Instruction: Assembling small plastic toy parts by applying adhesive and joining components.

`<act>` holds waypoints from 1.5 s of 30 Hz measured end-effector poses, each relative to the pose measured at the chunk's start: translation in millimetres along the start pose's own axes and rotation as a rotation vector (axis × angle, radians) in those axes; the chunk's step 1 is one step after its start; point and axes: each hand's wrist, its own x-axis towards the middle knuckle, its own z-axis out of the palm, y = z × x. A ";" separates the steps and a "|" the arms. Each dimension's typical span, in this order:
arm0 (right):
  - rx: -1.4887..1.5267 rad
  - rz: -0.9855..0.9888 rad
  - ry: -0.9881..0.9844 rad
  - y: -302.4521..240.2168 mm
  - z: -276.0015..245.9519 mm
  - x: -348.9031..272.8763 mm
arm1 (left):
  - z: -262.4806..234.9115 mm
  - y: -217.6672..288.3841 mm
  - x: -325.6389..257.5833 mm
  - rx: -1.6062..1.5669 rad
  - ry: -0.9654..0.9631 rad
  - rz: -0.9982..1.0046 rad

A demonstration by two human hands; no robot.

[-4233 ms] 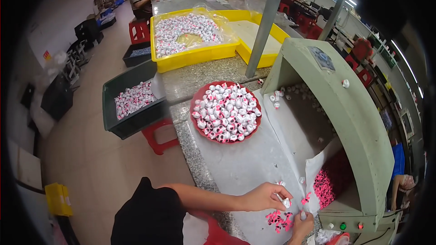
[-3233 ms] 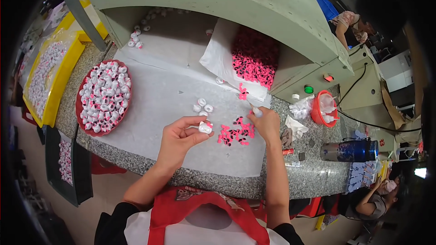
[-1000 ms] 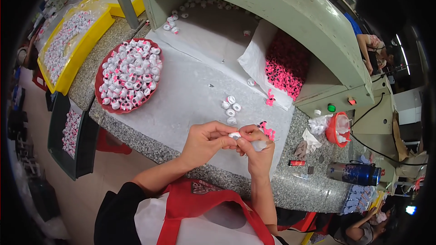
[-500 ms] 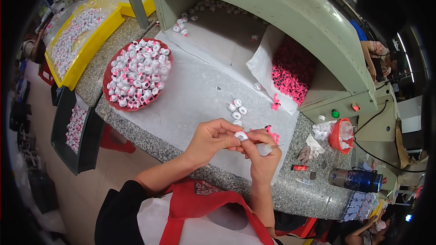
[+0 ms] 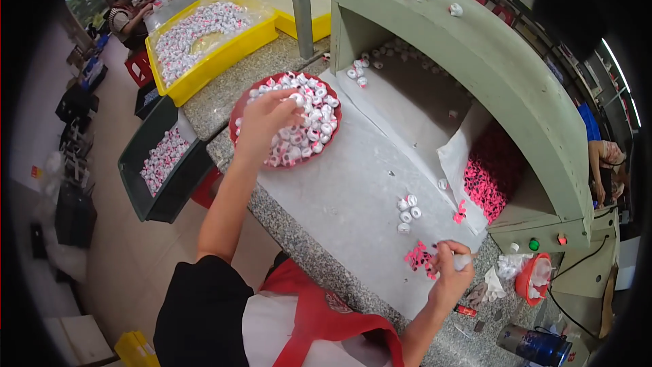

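Since half a sec ago the hands have split: they were together at the worktop's near edge over a small white cap, now the left hand (image 5: 261, 119) has reached out to the red tray (image 5: 239, 105) and the right hand (image 5: 451, 273) stays back by the pink bits. Left hand rests on top of the white caps (image 5: 309, 129) heaped in the tray, fingers curled down into the pile; can't tell if it has one pinched. Right hand is closed round a small white piece (image 5: 462, 261), knuckles up, just beside the little scatter of pink parts (image 5: 420, 258) on the white sheet (image 5: 353, 197). Hands are well apart, tray at far left of the sheet, right hand at its near right corner.

A few loose white caps (image 5: 406, 211) lie on the sheet between the two. Sheet covers a speckled granite worktop (image 5: 285, 221). Behind it stands a pale green machine hood (image 5: 475, 61), w/ more white caps (image 5: 358, 73) at its open mouth and a big heap of pink parts (image 5: 492, 177) on paper under its right end. Red bowl (image 5: 533, 278) and a dark blue can (image 5: 536, 345) sit near the right hand. Far left: yellow bin (image 5: 224, 54) lined w/ plastic and full of white caps, dark green crate (image 5: 163, 163) lower down beside the worktop. Another person (image 5: 125, 17) sits at the far end
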 end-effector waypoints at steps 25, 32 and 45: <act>0.056 -0.297 -0.354 -33.3 27.5 -20.8 | 120.4 -15.5 -127.6 -0.813 -0.834 -0.601; 0.129 -0.241 -0.265 -33.1 16.5 -30.7 | 129.1 -15.4 -131.4 -0.767 -0.883 -0.575; 0.136 -0.374 -0.248 -30.4 17.3 -34.7 | 126.7 -5.4 -129.1 -0.651 -0.924 -0.412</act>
